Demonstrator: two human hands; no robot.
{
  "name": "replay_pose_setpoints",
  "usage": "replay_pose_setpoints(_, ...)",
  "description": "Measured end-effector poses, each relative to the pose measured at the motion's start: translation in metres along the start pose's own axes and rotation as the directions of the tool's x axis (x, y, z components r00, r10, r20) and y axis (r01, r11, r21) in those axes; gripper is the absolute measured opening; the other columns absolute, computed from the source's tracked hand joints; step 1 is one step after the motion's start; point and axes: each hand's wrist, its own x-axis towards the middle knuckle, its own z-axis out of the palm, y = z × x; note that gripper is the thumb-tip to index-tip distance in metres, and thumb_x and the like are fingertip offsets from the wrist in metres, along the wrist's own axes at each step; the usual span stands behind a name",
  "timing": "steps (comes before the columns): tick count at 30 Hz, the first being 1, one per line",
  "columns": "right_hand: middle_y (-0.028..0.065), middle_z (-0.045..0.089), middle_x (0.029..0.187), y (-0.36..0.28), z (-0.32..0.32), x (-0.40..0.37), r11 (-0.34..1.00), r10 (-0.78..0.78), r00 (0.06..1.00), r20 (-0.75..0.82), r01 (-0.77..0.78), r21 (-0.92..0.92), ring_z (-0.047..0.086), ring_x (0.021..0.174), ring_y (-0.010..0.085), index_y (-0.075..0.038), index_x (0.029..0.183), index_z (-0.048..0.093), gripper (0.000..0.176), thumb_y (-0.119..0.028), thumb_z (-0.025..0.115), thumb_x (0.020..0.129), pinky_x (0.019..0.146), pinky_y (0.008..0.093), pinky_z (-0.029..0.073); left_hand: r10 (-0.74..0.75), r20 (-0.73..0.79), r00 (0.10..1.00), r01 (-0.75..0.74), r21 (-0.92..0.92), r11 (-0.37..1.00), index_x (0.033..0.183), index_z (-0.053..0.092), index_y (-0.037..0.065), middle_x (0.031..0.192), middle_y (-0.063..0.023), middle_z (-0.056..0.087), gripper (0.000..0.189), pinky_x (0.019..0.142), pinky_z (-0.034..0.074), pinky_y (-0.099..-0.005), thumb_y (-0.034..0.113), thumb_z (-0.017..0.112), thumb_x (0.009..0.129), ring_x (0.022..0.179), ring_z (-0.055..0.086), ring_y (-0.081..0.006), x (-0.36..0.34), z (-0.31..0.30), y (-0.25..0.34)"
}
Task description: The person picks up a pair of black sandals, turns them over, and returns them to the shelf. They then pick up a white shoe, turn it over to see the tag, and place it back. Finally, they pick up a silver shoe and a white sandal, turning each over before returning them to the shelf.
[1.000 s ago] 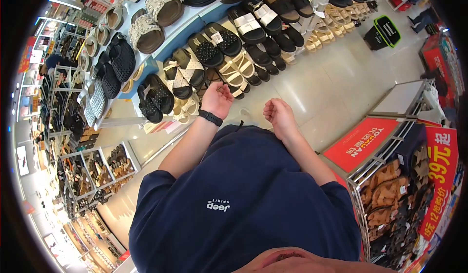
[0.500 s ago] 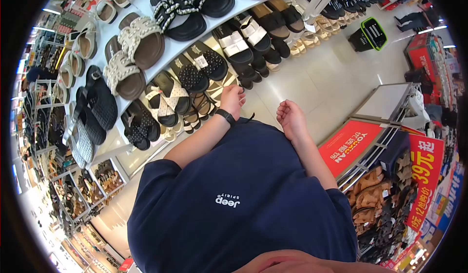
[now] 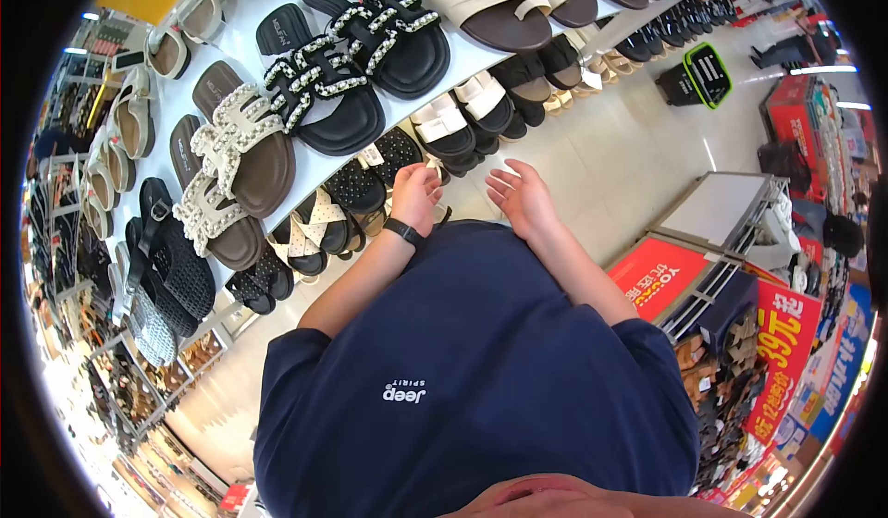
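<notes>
My left hand (image 3: 416, 198), with a black band at the wrist, hovers in front of the lower shelf of sandals. Its fingers are loosely bent, slightly apart and hold nothing. Nearest to it are black studded slides (image 3: 356, 188) and black slides with white bow straps (image 3: 441, 120). My right hand (image 3: 523, 200) is raised over the floor with its fingers spread and bare. On the upper shelf are black sandals with pearl-trimmed straps (image 3: 338, 116), white braided slides (image 3: 254, 162) and beige slides (image 3: 486, 5).
Black woven shoes (image 3: 180, 264) sit at the shelf's left end. A black and green shopping basket (image 3: 696, 78) stands on the tiled floor (image 3: 592, 162). At right is a display stand with a red sign (image 3: 652, 277) and more footwear. Another person (image 3: 795, 46) is far off at upper right.
The upper shelf fills more of the view and its sandals appear larger. My right hand has moved up and left, closer to my left hand, and its curled fingers have opened.
</notes>
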Motion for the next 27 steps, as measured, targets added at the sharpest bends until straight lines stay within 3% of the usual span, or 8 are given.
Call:
replay_pose_setpoints(7,0.0235,0.034,0.141,-0.042,0.029,0.035,0.977,0.173,0.974,0.149,-0.189,0.101,0.039,0.129,0.0341,-0.007,0.146,0.019,0.066,-0.035,0.048,0.093,0.106,0.0454,0.034,0.102,-0.12,0.987,-0.122,-0.167,0.978,0.107,0.049,0.009,0.087,-0.0056,0.057,0.021,0.068,0.048,-0.0322,0.011,0.058,0.088,0.08,0.057,-0.0175,0.007,0.005,-0.007)
replay_pose_setpoints(13,0.02,0.024,0.151,-0.088,0.018,0.087,0.961,0.262,0.938,0.227,-0.275,0.026,0.026,0.14,0.0294,-0.003,0.149,0.012,0.072,-0.037,0.043,0.094,0.112,0.045,0.024,0.138,-0.245,0.96,-0.203,-0.264,0.943,0.107,0.048,0.01,0.091,-0.0057,0.057,0.02,0.071,0.047,-0.0326,0.011,0.056,0.089,0.082,0.057,-0.0176,-0.003,0.043,-0.035)
replay_pose_setpoints(16,0.0175,0.022,0.153,-0.099,0.016,0.108,0.937,0.331,0.901,0.282,-0.348,0.014,0.022,0.142,0.0264,-0.002,0.149,0.012,0.072,-0.037,0.042,0.094,0.114,0.0438,0.02,0.151,-0.324,0.934,-0.238,-0.247,0.939,0.107,0.048,0.01,0.092,-0.0058,0.056,0.02,0.071,0.047,-0.0321,0.011,0.056,0.089,0.082,0.056,-0.0181,-0.009,0.061,-0.049)
replay_pose_setpoints(20,0.0139,0.022,0.154,-0.103,0.019,0.123,0.911,0.411,0.891,0.194,-0.411,-0.042,0.019,0.143,0.0247,-0.003,0.149,0.016,0.069,-0.035,0.041,0.094,0.115,0.0431,0.014,0.165,-0.394,0.904,-0.261,-0.204,0.944,0.108,0.047,0.01,0.093,-0.006,0.056,0.021,0.072,0.047,-0.0318,0.011,0.056,0.089,0.083,0.056,-0.0181,-0.026,0.072,-0.077)
replay_pose_setpoints(21,0.0118,0.025,0.153,-0.102,0.018,0.129,0.907,0.415,0.883,0.22,-0.421,-0.022,0.019,0.143,0.0238,-0.003,0.146,0.023,0.064,-0.034,0.041,0.093,0.116,0.0431,0.013,0.158,-0.403,0.902,-0.263,-0.221,0.939,0.11,0.047,0.009,0.095,-0.0066,0.055,0.023,0.072,0.047,-0.0321,0.011,0.056,0.089,0.085,0.056,-0.0189,-0.03,0.07,-0.086)
replay_pose_setpoints(24,0.0108,0.031,0.149,-0.1,0.019,0.144,0.893,0.409,0.841,0.354,-0.449,0.037,0.024,0.141,0.0239,-0.004,0.141,0.031,0.057,-0.033,0.041,0.093,0.115,0.0435,0.015,0.101,-0.497,0.862,-0.26,-0.262,0.929,0.111,0.048,0.009,0.095,-0.0074,0.055,0.023,0.072,0.047,-0.0322,0.011,0.056,0.089,0.087,0.056,-0.0197,-0.056,0.072,-0.098)
replay_pose_setpoints(25,0.0096,0.037,0.145,-0.1,0.021,0.149,0.873,0.43,0.825,0.366,-0.483,0.064,0.032,0.135,0.0239,-0.006,0.137,0.036,0.051,-0.032,0.04,0.093,0.112,0.0434,0.023,0.089,-0.546,0.833,-0.284,-0.284,0.916,0.109,0.049,0.008,0.096,-0.0076,0.055,0.021,0.073,0.047,-0.032,0.013,0.057,0.089,0.088,0.055,-0.0198,-0.065,0.073,-0.101)
replay_pose_setpoints(27,0.0089,0.039,0.142,-0.101,0.027,0.154,0.851,0.46,0.815,0.353,-0.518,0.089,0.037,0.131,0.024,-0.008,0.136,0.037,0.05,-0.032,0.04,0.093,0.108,0.0435,0.028,0.053,-0.584,0.81,-0.315,-0.357,0.879,0.107,0.049,0.008,0.096,-0.0076,0.055,0.02,0.074,0.047,-0.0319,0.014,0.057,0.09,0.088,0.055,-0.0195,-0.076,0.071,-0.107)
